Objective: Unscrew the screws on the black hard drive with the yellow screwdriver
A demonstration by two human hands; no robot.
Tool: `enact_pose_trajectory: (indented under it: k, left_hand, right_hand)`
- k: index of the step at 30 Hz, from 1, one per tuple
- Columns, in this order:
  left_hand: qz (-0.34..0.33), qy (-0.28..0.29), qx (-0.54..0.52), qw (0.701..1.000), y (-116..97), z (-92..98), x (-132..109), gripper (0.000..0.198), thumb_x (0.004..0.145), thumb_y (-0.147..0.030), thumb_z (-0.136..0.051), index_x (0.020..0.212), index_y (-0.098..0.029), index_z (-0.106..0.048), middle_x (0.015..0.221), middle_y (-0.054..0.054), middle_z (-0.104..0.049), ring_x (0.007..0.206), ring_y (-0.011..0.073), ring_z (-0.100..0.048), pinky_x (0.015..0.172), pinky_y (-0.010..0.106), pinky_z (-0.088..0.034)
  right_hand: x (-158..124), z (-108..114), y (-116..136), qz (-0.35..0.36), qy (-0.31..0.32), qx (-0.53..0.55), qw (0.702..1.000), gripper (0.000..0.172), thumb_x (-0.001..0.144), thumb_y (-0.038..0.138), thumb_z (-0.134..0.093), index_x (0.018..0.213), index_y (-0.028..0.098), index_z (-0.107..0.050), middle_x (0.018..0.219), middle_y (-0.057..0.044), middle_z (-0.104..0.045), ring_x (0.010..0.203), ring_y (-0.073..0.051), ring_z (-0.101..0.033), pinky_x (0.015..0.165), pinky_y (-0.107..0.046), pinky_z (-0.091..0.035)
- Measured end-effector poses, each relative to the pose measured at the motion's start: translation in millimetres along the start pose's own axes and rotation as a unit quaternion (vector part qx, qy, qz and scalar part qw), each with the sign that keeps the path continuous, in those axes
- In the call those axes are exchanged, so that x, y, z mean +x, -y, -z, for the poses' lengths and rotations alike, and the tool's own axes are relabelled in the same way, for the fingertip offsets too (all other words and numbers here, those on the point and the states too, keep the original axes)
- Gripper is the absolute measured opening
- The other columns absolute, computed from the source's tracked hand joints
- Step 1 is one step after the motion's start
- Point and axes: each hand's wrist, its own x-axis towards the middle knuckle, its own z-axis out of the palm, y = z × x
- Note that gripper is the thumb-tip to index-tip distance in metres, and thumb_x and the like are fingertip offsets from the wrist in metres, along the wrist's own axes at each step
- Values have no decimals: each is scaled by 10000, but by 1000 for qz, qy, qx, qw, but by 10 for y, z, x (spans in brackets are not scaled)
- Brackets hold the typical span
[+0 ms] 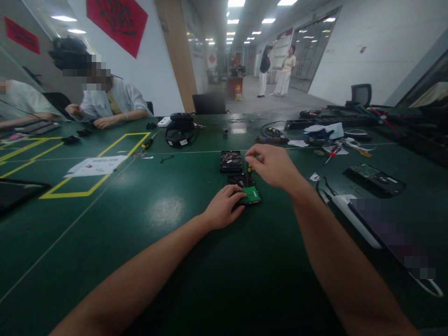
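Note:
A hard drive (252, 195) with a green circuit board lies on the green table in front of me. My left hand (226, 207) grips its left side, fingers over the top and the thumb at the near edge. Above it, my right hand (269, 163) pinches the top of a small screwdriver (249, 173) with a yellow and black handle. The screwdriver stands upright over the drive's far part; its tip is too small to make out. Just beyond lies a second, black hard drive (231, 161).
A tablet-like device (392, 233) and another drive-like unit (376, 179) lie to my right. Tools and cables are scattered behind them, including a red screwdriver (333, 153). A black headset (179, 129) and paper sheets (96, 166) are left. A co-worker (112, 100) sits across.

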Motion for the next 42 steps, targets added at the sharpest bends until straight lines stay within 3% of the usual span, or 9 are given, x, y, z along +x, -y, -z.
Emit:
enact_pose_trajectory:
  k: [7, 16, 22, 26, 32, 36, 42]
  left_hand:
    - [7, 6, 7, 1000, 0, 0, 2, 421, 972, -273, -676, 1382, -207, -614, 1404, 158, -582, 1349, 344, -550, 1143, 575, -506]
    - [2, -4, 2, 1000, 12, -13, 5, 423, 962, -271, -684, 1378, -233, -618, 1406, 148, -584, 1346, 343, -556, 1133, 585, -516]
    - [2, -3, 1, 1000, 11, -13, 3, 434, 958, -268, -686, 1385, -239, -613, 1412, 147, -581, 1349, 342, -557, 1131, 585, -518]
    - [1, -6, -1, 1000, 1, -7, 3, 419, 960, -268, -684, 1373, -235, -622, 1400, 149, -590, 1345, 342, -560, 1134, 578, -517]
    - [1, -3, 0, 1000, 4, -3, 3, 425, 962, -267, -679, 1380, -226, -617, 1402, 154, -589, 1352, 345, -553, 1142, 579, -509]
    - [1, -3, -1, 1000, 10, -6, -1, 435, 961, -272, -684, 1389, -247, -614, 1410, 145, -585, 1353, 342, -554, 1145, 582, -508]
    - [4, 0, -2, 1000, 8, -4, 0, 423, 960, -273, -685, 1376, -234, -619, 1411, 150, -585, 1359, 346, -548, 1145, 587, -508]
  right_hand:
    - [-7, 21, -31, 9, 15, 18, 1000, 176, 952, 201, -605, 1042, 206, -757, 952, -63, -788, 816, -212, -701, 779, -355, -497]
    - [-4, -19, -17, -27, 3, 43, 999, 158, 966, 320, -636, 1002, 214, -748, 950, -69, -798, 832, -225, -723, 786, -370, -518]
    - [-18, 38, -14, -1, 24, 39, 999, 193, 950, 220, -600, 1045, 208, -767, 989, -74, -801, 864, -224, -729, 799, -364, -523]
    - [-14, 56, -20, -20, 21, 45, 999, 252, 930, 197, -601, 1120, 200, -766, 1014, -84, -806, 877, -232, -733, 820, -373, -534]
    - [-8, 30, -16, -23, 14, 40, 999, 194, 980, 326, -607, 964, 213, -764, 910, -68, -783, 836, -224, -712, 785, -362, -517]
    - [-11, 23, -35, -9, 11, 34, 999, 162, 966, 265, -607, 965, 223, -763, 940, -53, -781, 882, -221, -708, 811, -349, -508]
    - [-1, 22, -38, -9, 15, 13, 1000, 255, 941, 166, -579, 1111, 203, -765, 969, -73, -788, 883, -234, -703, 829, -365, -506]
